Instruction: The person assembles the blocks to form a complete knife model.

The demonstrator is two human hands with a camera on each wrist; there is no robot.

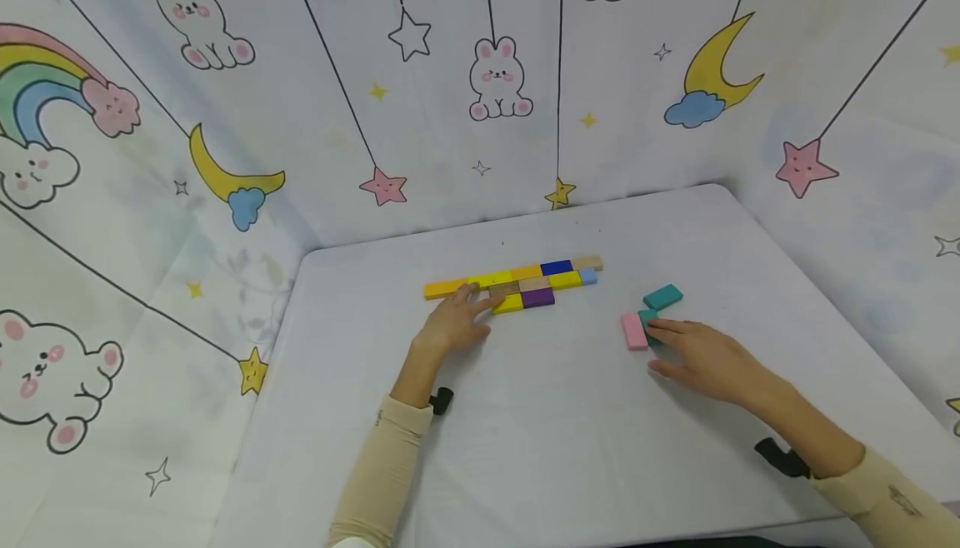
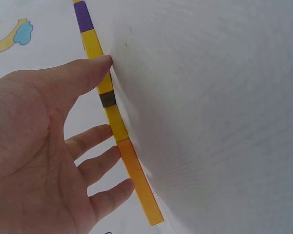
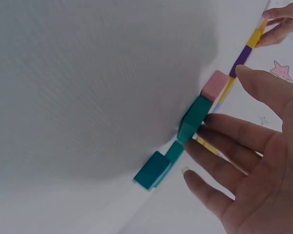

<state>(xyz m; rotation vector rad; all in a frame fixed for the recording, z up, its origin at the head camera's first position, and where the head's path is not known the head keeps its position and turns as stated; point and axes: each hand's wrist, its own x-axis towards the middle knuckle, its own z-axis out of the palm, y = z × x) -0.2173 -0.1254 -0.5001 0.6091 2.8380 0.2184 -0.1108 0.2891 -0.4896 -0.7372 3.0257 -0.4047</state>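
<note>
My left hand (image 1: 452, 321) rests with spread fingers at the left part of a flat layout of coloured wooden blocks in three rows. Its fingers touch an orange block (image 2: 139, 180) and yellow blocks (image 2: 116, 122); the thumb lies at the front row's yellow block (image 1: 508, 305). Beside that sits a purple block (image 1: 537, 298). On the right, my right hand (image 1: 701, 356) has its fingers extended, fingertips touching a teal block (image 3: 195, 117) that stands against a pink block (image 1: 633, 331). Another teal block (image 1: 663, 296) lies just behind. The right thumb is apart from the blocks.
The back row also has a dark blue block (image 1: 557, 267) and a pale wood block (image 1: 587, 262); a light blue block (image 1: 588, 276) ends the middle row. A white cloth covers the table (image 1: 540, 423). Printed fabric walls (image 1: 442, 132) stand behind and at both sides.
</note>
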